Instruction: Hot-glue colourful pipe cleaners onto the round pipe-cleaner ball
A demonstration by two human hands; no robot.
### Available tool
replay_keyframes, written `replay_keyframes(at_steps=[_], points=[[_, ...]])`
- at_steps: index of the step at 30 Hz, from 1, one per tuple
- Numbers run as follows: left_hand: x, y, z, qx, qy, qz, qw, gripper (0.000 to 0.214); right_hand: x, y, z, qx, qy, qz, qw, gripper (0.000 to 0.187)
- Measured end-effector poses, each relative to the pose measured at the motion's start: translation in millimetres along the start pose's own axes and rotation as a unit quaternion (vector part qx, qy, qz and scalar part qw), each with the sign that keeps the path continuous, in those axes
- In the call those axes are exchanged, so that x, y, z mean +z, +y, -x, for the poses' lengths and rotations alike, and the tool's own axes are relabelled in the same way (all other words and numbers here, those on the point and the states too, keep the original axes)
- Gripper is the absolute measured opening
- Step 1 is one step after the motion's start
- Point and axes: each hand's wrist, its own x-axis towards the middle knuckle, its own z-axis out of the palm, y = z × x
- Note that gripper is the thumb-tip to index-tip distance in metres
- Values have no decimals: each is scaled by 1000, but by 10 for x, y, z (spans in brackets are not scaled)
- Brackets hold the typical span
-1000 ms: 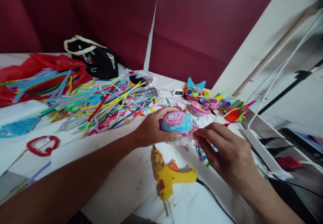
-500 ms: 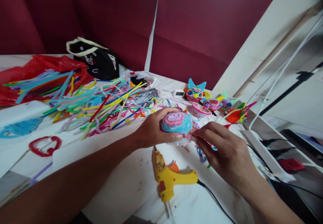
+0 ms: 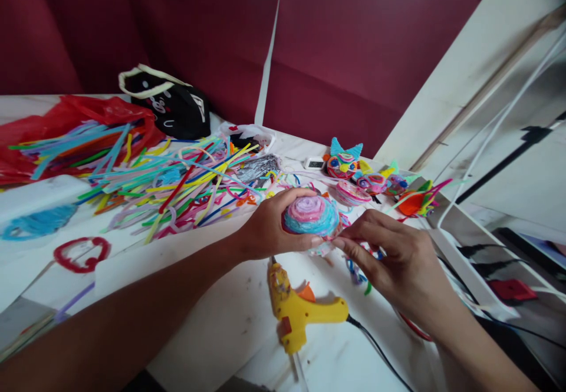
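Note:
My left hand (image 3: 274, 224) is wrapped round a domed craft piece (image 3: 312, 214) of coiled pipe cleaners, lilac and pink at the top with blue below. At its lower right edge, the fingertips of my right hand (image 3: 380, 250) are pinched on a thin reddish pipe cleaner, mostly hidden by the fingers. A red strand (image 3: 415, 327) shows beneath my right forearm. Just below the hands, a yellow hot glue gun (image 3: 294, 315) lies on the white table, a clear glue stick in its back end. Behind the right hand are small blue and green twisted pieces (image 3: 356, 271).
Loose coloured pipe cleaners (image 3: 177, 185) and a red plastic bag (image 3: 79, 115) cover the left. A black pouch (image 3: 172, 106) stands behind. Decorated figures (image 3: 342, 162) sit at the back right. The glue gun's cord (image 3: 375, 345) and a power strip (image 3: 473, 274) lie right.
My right hand has shifted slightly, its fingers still pinched at the craft piece's edge. The red strand under the forearm has come into view. My left hand keeps its hold.

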Motion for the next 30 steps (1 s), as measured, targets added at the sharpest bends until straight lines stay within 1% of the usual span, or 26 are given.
replay_keyframes(at_steps=[12, 19, 25, 30], points=[[-3, 1, -1, -2, 5, -9, 1000, 64, 30, 41, -32, 21, 10, -3, 1000, 15], [12, 31, 4, -7, 14, -17, 1000, 63, 64, 43, -37, 43, 20, 5, 999, 14], [22, 48, 9, -13, 17, -19, 1000, 63, 57, 31, -68, 77, 7, 5, 997, 13], [17, 14, 9, -25, 8, -9, 1000, 63, 80, 41, -76, 103, 4, 5, 995, 12]])
